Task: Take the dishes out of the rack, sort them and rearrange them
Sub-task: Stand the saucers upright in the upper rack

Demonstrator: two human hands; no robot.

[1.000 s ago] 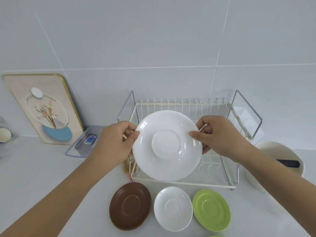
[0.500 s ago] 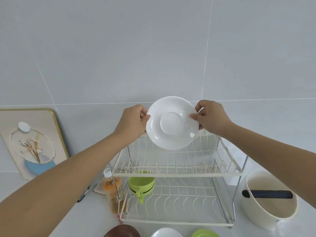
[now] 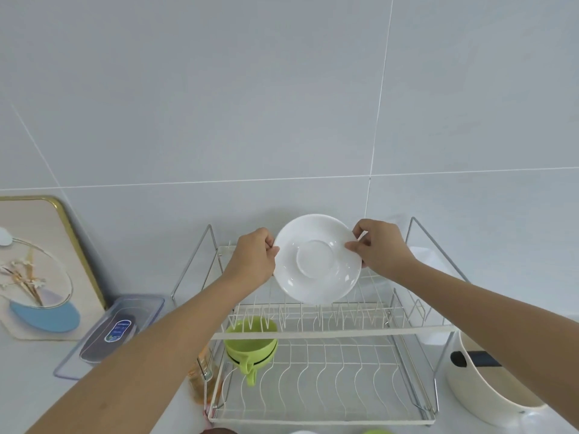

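Note:
I hold a white saucer (image 3: 316, 261) upright by its rim over the back of the rack's upper tier, its lower edge among the wire prongs. My left hand (image 3: 255, 256) grips its left rim and my right hand (image 3: 377, 249) pinches its right rim. The two-tier white wire dish rack (image 3: 332, 335) stands on the counter in front of me. A green cup (image 3: 252, 343) sits at the left of the lower tier, its handle pointing toward me. Slivers of a brown saucer (image 3: 216, 431), a white saucer (image 3: 302, 431) and a green saucer (image 3: 377, 431) show at the bottom edge.
A cream pot (image 3: 488, 393) with a black handle stands right of the rack. A clear lidded plastic box (image 3: 109, 333) and a framed picture (image 3: 40, 270) leaning on the tiled wall are at the left. An orange drink bottle (image 3: 203, 375) stands against the rack's left side.
Both hands carried the white saucer from in front of the rack up and back, then lowered it onto the upper tier. My view tilted up, so the saucers on the counter slid almost out of sight.

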